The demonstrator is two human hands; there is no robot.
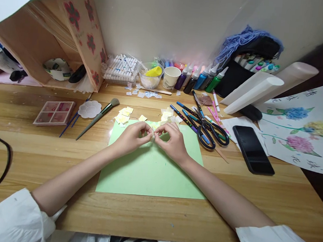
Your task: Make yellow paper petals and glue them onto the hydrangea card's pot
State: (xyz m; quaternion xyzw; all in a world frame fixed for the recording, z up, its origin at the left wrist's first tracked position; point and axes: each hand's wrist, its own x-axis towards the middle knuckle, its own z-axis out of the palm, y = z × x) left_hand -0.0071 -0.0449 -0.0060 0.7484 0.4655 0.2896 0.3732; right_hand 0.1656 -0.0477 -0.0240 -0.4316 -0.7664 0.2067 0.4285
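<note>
Above the upper part of a green sheet of paper (pixel 150 173), my left hand (pixel 134 136) and my right hand (pixel 172 140) meet fingertip to fingertip. Both are closed in a pinch on one small pale yellow piece of paper (pixel 152 134), mostly covered by the fingers. Small yellow paper squares (pixel 124 115) lie in a loose pile beyond my left hand, at the sheet's top edge. Another heap of pale yellow squares (pixel 167 114) is just behind my right hand. One single square (pixel 142 118) rests between the piles.
Black-handled scissors (pixel 210 129) lie over several pens right of the sheet, near a phone (pixel 252 149). A brush (pixel 99 118), a white palette (pixel 90 109) and a pink case (pixel 55 113) lie left. Paper cup (pixel 171 78), plastic bowl (pixel 149 81) and paint bottles (pixel 192 81) stand behind.
</note>
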